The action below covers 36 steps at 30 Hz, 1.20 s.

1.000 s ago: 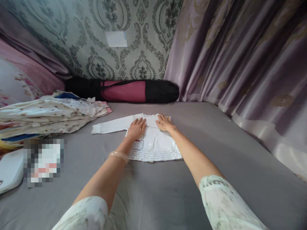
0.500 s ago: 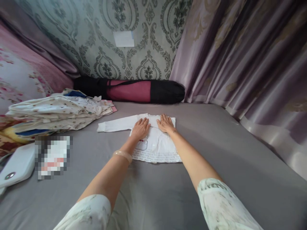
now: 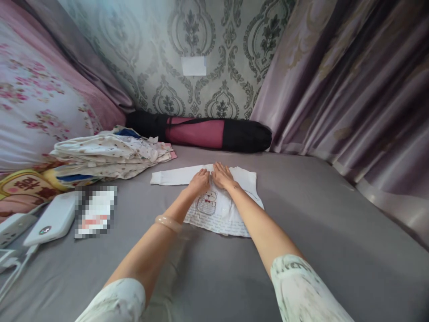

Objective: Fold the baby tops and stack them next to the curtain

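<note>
Pressing flat on a small white long-sleeved baby shirt with a bear print [image 3: 219, 203], the left hand [image 3: 200, 181] and right hand [image 3: 221, 175] lie side by side near its collar, fingers stretched out and holding nothing. This shirt lies spread on the grey bedsheet [image 3: 318, 232], one sleeve reaching left. A stack of folded patterned clothes [image 3: 110, 154] sits nearby, and a black-and-maroon roll bag [image 3: 201, 133] lies against the wall.

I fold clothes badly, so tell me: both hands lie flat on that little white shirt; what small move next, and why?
Probably the left hand slides out and folds the sleeve across the white shirt: that sleeve lies stretched flat to the left, while no sleeve sticks out beside the right hand.
</note>
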Motion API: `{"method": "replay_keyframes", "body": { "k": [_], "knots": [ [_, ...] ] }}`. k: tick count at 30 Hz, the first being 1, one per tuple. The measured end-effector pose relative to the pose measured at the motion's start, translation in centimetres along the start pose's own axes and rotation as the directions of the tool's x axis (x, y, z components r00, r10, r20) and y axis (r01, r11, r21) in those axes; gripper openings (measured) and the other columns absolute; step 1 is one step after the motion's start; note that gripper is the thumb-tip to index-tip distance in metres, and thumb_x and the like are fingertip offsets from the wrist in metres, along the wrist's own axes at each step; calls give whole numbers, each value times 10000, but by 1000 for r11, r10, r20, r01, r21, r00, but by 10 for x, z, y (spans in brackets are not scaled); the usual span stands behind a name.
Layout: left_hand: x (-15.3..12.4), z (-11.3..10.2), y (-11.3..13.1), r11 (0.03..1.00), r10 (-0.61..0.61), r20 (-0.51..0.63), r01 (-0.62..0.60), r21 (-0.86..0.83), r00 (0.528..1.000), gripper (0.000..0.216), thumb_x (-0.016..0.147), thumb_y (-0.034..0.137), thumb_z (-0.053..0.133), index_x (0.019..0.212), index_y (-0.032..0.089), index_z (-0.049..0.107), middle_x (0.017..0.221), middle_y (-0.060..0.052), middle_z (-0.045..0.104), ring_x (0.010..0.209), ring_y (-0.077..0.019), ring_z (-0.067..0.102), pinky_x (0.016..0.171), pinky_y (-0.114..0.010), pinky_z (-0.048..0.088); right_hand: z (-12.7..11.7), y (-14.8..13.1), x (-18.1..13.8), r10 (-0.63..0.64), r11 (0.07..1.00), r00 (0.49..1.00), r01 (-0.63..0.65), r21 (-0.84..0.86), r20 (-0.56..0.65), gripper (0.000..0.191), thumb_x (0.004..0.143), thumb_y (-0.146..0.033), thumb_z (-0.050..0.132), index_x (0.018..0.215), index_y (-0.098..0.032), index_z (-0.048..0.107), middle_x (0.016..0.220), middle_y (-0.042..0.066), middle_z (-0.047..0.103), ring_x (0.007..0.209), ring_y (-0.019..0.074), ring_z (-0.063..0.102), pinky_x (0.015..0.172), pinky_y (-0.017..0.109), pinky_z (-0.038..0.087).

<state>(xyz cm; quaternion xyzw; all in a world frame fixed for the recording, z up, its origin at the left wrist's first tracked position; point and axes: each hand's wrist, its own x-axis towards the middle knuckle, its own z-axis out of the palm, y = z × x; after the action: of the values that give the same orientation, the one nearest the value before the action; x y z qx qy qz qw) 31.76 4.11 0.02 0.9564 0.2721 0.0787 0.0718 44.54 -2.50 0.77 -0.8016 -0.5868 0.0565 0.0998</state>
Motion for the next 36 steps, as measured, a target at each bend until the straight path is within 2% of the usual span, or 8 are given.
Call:
{"method": "replay_keyframes", "body": {
  "k": [10, 13, 17, 20, 25, 27, 32, 36],
  "knots": [
    [-32, -11, -53, 996, -74, -137, 66, -62, 988, 507, 778, 61, 438, 1272, 79, 550, 1345, -189, 561, 1309, -277, 476, 1112, -404, 374, 8, -6, 0, 15, 1000, 999, -14, 22, -38, 579, 993, -322, 237, 1499, -52, 315, 1579, 120, 285, 1459, 232, 217, 1189, 412, 109],
    [-38, -15, -61, 994, -97, -155, 87, -73, 983, 488, 789, 53, 408, 1253, 54, 556, 1310, -195, 580, 1276, -269, 498, 1089, -385, 387, 7, -5, 1, 21, 999, 1000, -21, 24, -8, 582, 999, -336, 227, 1509, -62, 296, 1590, 116, 259, 1467, 227, 196, 1190, 409, 92],
    [-48, -26, -74, 981, -191, -197, 180, -75, 962, 483, 805, 68, 396, 1257, 107, 565, 1276, -151, 609, 1220, -254, 537, 1043, -367, 414, -1, -4, 6, 24, 999, 997, -26, 32, 78, 582, 1005, -354, 239, 1518, -82, 275, 1602, 121, 222, 1474, 233, 172, 1187, 422, 96],
    [-58, -38, -87, 935, -351, -247, 353, -35, 903, 440, 835, 108, 391, 1229, 94, 587, 1243, -186, 611, 1181, -298, 550, 996, -401, 428, -8, -9, 9, 30, 999, 996, -33, 31, 87, 551, 1003, -340, 280, 1489, -88, 341, 1596, 143, 233, 1473, 250, 177, 1180, 454, 103],
    [-73, -50, -113, 706, -674, -303, 709, 8, 674, 420, 883, 287, 422, 1153, 29, 613, 1199, -293, 583, 1162, -407, 524, 924, -469, 432, -7, -36, 8, -30, 995, 1000, 30, 94, -1, 527, 1007, -277, 246, 1484, -77, 348, 1588, 138, 259, 1478, 222, 165, 1189, 402, 81],
    [-76, -50, -125, 642, -742, -259, 767, -10, 618, 453, 877, 355, 444, 1115, 16, 628, 1186, -311, 589, 1160, -418, 528, 923, -469, 430, -2, -48, 8, -46, 991, 999, 42, 126, 27, 545, 1008, -282, 239, 1499, -57, 309, 1589, 145, 252, 1477, 223, 168, 1186, 376, 105],
    [-74, -50, -152, 615, -788, -86, 786, -62, 609, 442, 834, 442, 508, 1004, 72, 678, 1051, -251, 682, 1071, -387, 610, 856, -420, 470, 10, -61, 10, -29, 993, 998, 22, 115, 60, 587, 1007, -319, 238, 1511, -20, 258, 1598, 163, 211, 1480, 245, 146, 1182, 387, 117],
    [-68, -53, -162, 605, -792, -16, 782, -148, 610, 349, 779, 418, 566, 876, 106, 687, 926, -190, 713, 937, -331, 671, 748, -340, 490, 14, -61, 12, -21, 997, 997, 14, 78, 80, 632, 1006, -379, 227, 1517, -6, 236, 1607, 162, 174, 1482, 252, 130, 1190, 400, 89]
  ]
}}
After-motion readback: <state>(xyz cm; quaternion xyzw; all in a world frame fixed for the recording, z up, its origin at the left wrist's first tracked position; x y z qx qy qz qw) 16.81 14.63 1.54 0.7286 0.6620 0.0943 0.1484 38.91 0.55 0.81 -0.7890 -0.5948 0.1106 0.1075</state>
